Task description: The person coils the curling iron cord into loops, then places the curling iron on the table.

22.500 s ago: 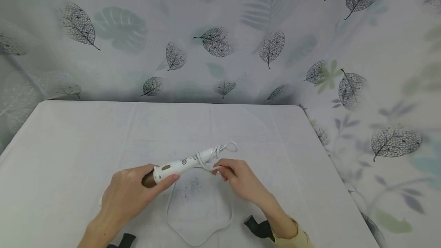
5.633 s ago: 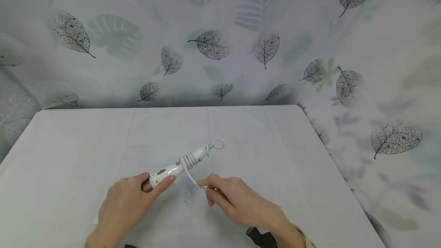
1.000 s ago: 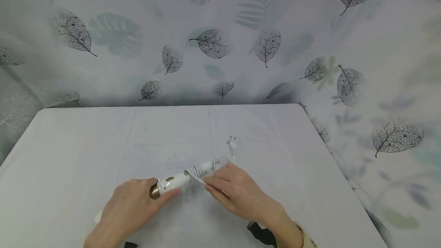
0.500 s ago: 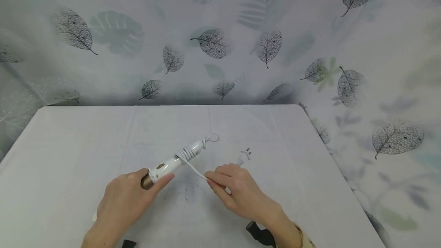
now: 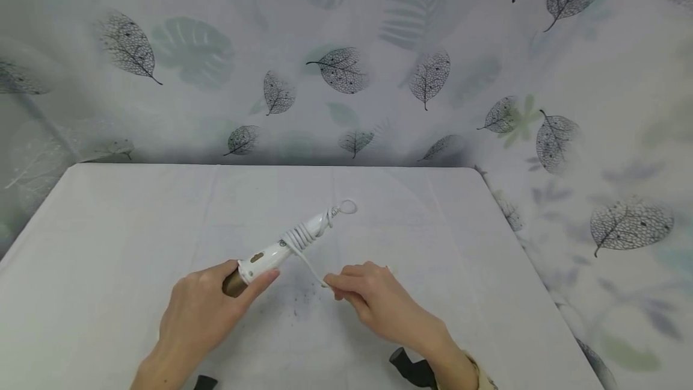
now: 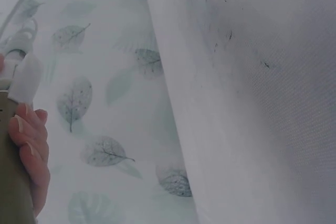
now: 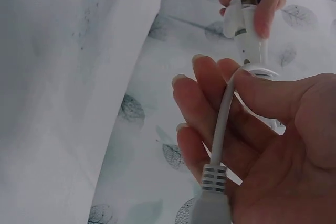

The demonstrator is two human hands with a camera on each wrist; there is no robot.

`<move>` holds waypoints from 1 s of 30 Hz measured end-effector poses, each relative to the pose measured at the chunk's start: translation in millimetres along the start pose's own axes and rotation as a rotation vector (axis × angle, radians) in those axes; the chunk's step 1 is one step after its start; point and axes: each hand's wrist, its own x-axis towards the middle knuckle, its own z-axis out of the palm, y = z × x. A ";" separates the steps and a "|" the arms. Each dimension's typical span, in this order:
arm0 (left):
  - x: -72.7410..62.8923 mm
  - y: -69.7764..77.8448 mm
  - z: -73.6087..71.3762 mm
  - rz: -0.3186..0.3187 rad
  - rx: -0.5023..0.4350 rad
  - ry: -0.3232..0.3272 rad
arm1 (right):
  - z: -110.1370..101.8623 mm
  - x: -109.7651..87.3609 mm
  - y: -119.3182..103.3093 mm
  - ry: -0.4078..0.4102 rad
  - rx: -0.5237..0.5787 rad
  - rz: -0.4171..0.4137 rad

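My left hand (image 5: pixel 197 309) grips a curling iron (image 5: pixel 266 260) by its gold-brown barrel (image 6: pixel 13 166), with the white handle slanting up and to the right. Several turns of white power cord (image 5: pixel 299 237) circle the handle, and a small cord loop (image 5: pixel 348 206) sticks out past its far end. Between thumb and index finger my right hand (image 5: pixel 379 300) pinches the cord's free end, to the right of the handle. In the right wrist view the plug (image 7: pixel 210 205) hangs from that end beside the palm; its prongs lie outside the picture.
A white-covered table (image 5: pixel 135 215) lies below both hands, with small dark specks (image 5: pixel 303 300) on its cloth. Leaf-patterned sheeting (image 5: pixel 335 113) rises behind and to the right. Black wrist pieces (image 5: pixel 414 369) show at the lower edge.
Since the oldest frame, the long slack cord has been wound round the handle. Over the last second the handle has lifted up, and the plug has swung down behind my right hand.
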 end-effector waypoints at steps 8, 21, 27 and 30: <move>-1.1 2.4 3.1 0.036 -0.025 0.010 | 1.8 -2.5 3.9 -0.032 0.002 0.042; -4.1 8.7 6.9 0.103 -0.119 0.006 | 5.9 -0.4 5.9 -0.055 0.033 0.047; -5.3 10.8 5.6 0.136 -0.205 -0.082 | 5.0 -0.9 7.8 -0.031 -0.020 0.099; -7.1 10.7 5.9 0.174 -0.289 -0.142 | 4.8 -1.5 8.7 -0.026 -0.006 0.116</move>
